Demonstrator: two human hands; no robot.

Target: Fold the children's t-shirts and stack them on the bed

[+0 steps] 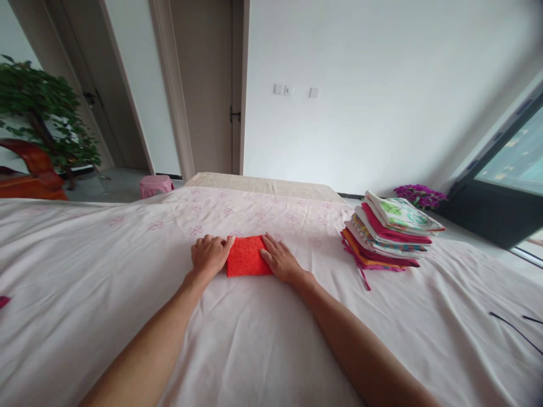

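Note:
A small folded red cloth (247, 256) lies flat on the pale pink bed sheet (127, 271) in front of me. My left hand (208, 254) rests at the cloth's left edge with its fingers curled onto the corner. My right hand (280, 258) lies flat on the cloth's right edge, fingers stretched out. Both forearms reach in from the bottom of the view.
A stack of folded colourful cloths (388, 232) sits on the bed to the right. A black cable (515, 328) lies at the far right. Beyond the bed are a pink stool (156, 185), a green plant (40, 107), purple flowers (419, 196), a door and a window.

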